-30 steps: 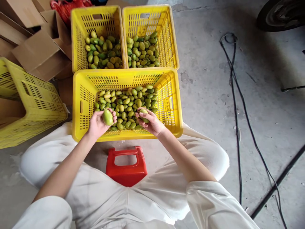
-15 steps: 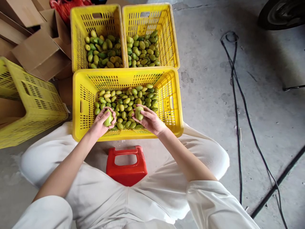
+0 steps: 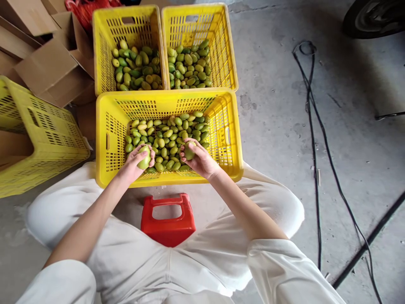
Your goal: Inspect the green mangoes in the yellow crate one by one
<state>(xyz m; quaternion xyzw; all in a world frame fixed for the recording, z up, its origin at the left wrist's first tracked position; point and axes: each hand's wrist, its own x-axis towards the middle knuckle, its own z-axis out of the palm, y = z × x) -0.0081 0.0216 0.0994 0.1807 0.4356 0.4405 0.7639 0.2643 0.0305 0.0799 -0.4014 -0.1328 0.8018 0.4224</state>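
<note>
Both of my hands are above the near yellow crate (image 3: 169,180), which holds many small green and yellowish fruits (image 3: 167,134) that look like small mangoes. My left hand (image 3: 134,164) is closed around one green fruit (image 3: 144,158) over the crate's left part, its smooth side turned up. My right hand (image 3: 202,161) grips another green fruit (image 3: 190,151), partly hidden by the fingers and thumb. The two hands are apart, with loose fruits visible below and between them.
Behind stand two more yellow crates (image 3: 126,12) (image 3: 232,50) with similar fruits. Another yellow crate (image 3: 60,131) and cardboard boxes (image 3: 47,67) are at the left. A red plastic stool (image 3: 167,234) sits between my legs. Black cables (image 3: 329,152) and a wheel (image 3: 373,19) are at the right.
My right hand has turned and shifted slightly right, its fingers now covering more of the fruit. The fruit in my left hand has rotated a little.
</note>
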